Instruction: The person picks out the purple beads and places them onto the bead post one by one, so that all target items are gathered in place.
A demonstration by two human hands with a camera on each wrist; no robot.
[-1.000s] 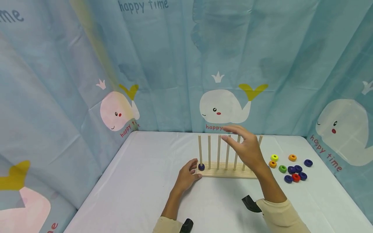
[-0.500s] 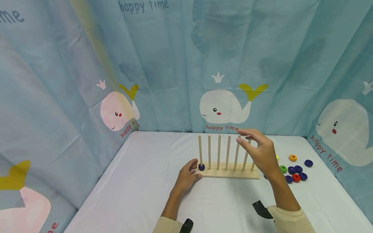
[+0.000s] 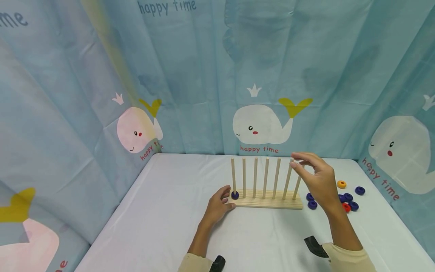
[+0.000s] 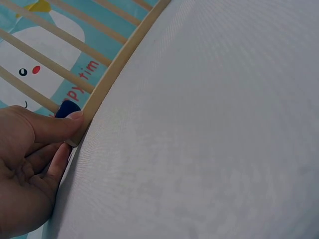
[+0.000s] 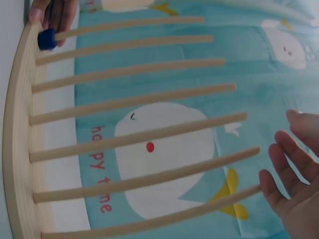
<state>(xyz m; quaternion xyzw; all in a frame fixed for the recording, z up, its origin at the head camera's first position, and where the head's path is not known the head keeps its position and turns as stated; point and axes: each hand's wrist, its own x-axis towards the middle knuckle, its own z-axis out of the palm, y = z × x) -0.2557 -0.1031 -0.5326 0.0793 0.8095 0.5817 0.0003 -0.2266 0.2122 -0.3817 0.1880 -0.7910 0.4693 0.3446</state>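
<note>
A wooden peg rack (image 3: 268,203) with several upright pegs stands on the white table. One dark blue ring (image 3: 235,195) sits at the bottom of its leftmost peg; the right wrist view shows this blue ring (image 5: 47,39) low against the base. My left hand (image 3: 217,206) grips the rack's left end, the thumb (image 4: 60,127) on the front edge and the other fingers round the end. My right hand (image 3: 317,181) is raised by the tops of the rightmost pegs, thumb and fingers apart. Nothing lies between its fingers (image 5: 288,159) in the right wrist view.
Loose rings lie right of the rack: an orange ring (image 3: 341,184), a red ring (image 3: 346,207), a blue ring (image 3: 360,190) and several more blue ones. My right hand and forearm hide some. A whale-printed blue curtain (image 3: 197,75) hangs round the table.
My right hand has moved right, from over the middle pegs to the rightmost ones, now covering the yellow and green rings. My left hand, the rack and its blue ring have stayed put.
</note>
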